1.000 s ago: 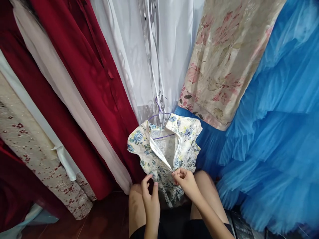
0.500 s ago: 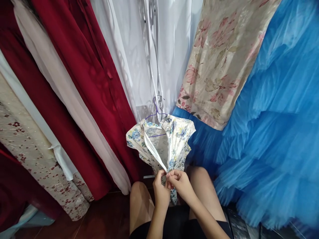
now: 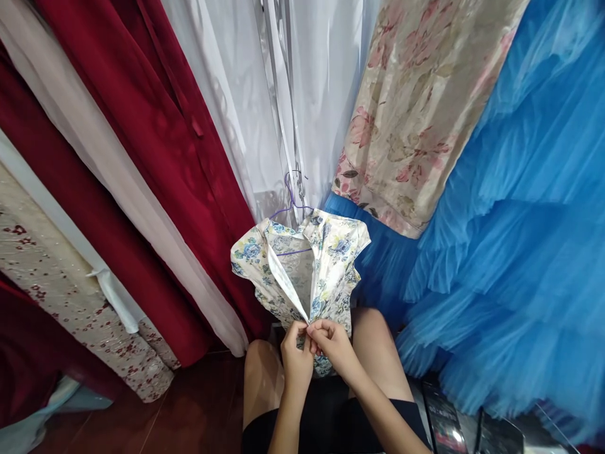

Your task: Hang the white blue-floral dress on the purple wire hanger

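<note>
At the far left of the frame hangs a cream beaded cloth sprigged with small red flowers [image 3: 57, 277], stiff and grainy. Beside it fall long deep red satin gowns [image 3: 142, 126], smooth and heavy. In the upper centre is sheer white fabric [image 3: 326, 94], thin and glossy.

Below it, a thin purple wire hanger [image 3: 288, 195] carries the small cream dress printed with blue flowers [image 3: 340, 246], in the lower centre just above my knees. Its short sleeves flare out, and its front is split in a narrow V showing pale lining.

My left hand [image 3: 295, 356] and my right hand [image 3: 333, 343] touch at the foot of that V, the fingertips of both pinched shut on the dress's two edges.

To the right come a beige brocade with large pink blossoms [image 3: 416, 113] and then a bright blue ruffled tulle skirt [image 3: 520, 252], frothy and layered.

The dark polished wooden floor [image 3: 189, 416] shows at the lower left, with garments crowding all sides.

A second ago my left hand lay lower, clear of the split. Since then it has come up to meet the right, and the V has narrowed.
</note>
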Action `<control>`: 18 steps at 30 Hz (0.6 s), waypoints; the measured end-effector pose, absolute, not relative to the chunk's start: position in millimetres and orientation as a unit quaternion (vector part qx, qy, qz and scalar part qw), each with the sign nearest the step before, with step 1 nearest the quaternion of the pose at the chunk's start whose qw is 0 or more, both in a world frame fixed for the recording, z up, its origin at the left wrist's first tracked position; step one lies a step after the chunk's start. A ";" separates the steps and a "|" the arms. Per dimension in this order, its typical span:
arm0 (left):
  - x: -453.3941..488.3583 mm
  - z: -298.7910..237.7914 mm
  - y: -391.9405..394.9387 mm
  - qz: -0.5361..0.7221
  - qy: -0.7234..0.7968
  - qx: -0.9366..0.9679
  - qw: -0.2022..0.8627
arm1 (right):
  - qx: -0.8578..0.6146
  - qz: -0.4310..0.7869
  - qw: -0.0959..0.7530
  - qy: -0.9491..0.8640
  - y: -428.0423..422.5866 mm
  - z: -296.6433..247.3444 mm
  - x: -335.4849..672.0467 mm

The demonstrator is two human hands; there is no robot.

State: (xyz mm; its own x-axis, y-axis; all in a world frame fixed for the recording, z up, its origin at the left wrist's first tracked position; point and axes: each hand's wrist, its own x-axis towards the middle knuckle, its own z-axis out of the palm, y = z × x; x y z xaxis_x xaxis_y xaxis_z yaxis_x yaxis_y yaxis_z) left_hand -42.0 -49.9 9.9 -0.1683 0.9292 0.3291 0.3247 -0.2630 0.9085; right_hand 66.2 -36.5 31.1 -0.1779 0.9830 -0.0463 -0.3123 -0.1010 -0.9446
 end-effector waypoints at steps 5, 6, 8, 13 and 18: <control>-32.4 15.9 -55.4 0.536 0.531 0.598 0.271 | -0.387 0.632 0.507 -0.441 -37.5 30.1 75.0; -30.2 17.0 -56.4 0.537 0.529 0.600 0.267 | -0.390 0.629 0.508 -0.441 -37.9 31.2 77.2; -26.8 18.4 -57.3 0.541 0.525 0.605 0.258 | -0.400 0.617 0.516 -0.439 -38.8 35.2 81.4; -23.3 18.2 -51.6 0.543 0.511 0.626 0.228 | -0.418 0.612 0.511 -0.435 -32.2 55.8 92.6; -19.4 14.9 -38.6 0.501 0.502 0.663 0.240 | -0.417 0.562 0.547 -0.459 18.8 112.1 103.3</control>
